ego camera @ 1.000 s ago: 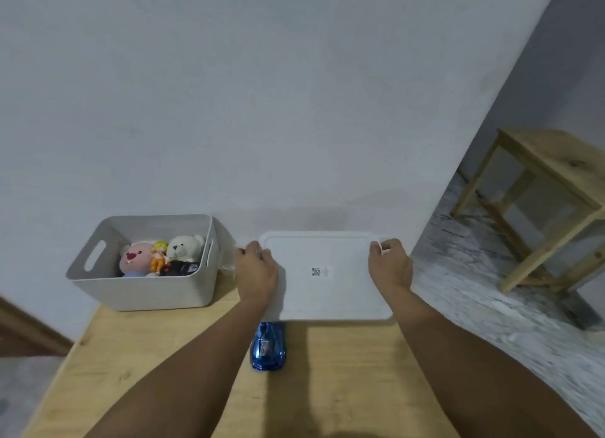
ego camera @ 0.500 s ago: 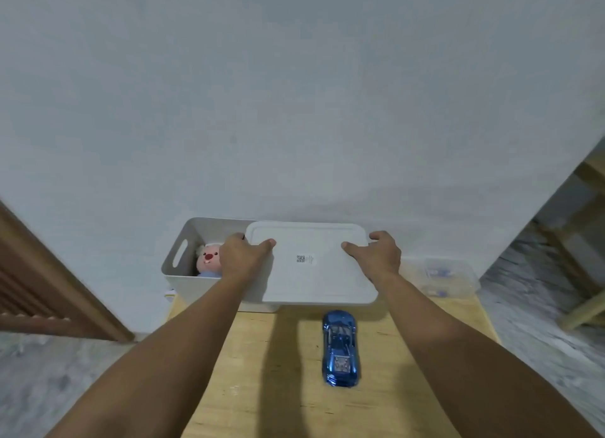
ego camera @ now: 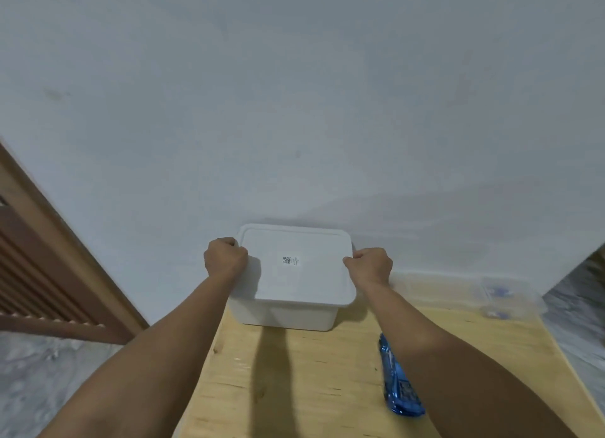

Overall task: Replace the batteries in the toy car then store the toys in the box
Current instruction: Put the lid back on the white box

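A white lid (ego camera: 296,267) with a small QR label lies flat on top of the pale grey box (ego camera: 284,316), which stands at the back of the wooden table against the wall. My left hand (ego camera: 224,257) grips the lid's left edge with curled fingers. My right hand (ego camera: 371,265) grips the right edge the same way. The soft toys inside the box are hidden under the lid. The blue toy car (ego camera: 397,382) lies on the table to the right, partly behind my right forearm.
A clear plastic container (ego camera: 501,298) with blue clips sits at the table's back right corner. The wooden table (ego camera: 294,388) ends close on the left and right. A brown slatted door (ego camera: 42,273) stands at the left; marbled floor lies on both sides.
I carried the lid leftward from beside the box and set it down over the box, covering the soft toys. The view swung left, so the car now appears at the right.
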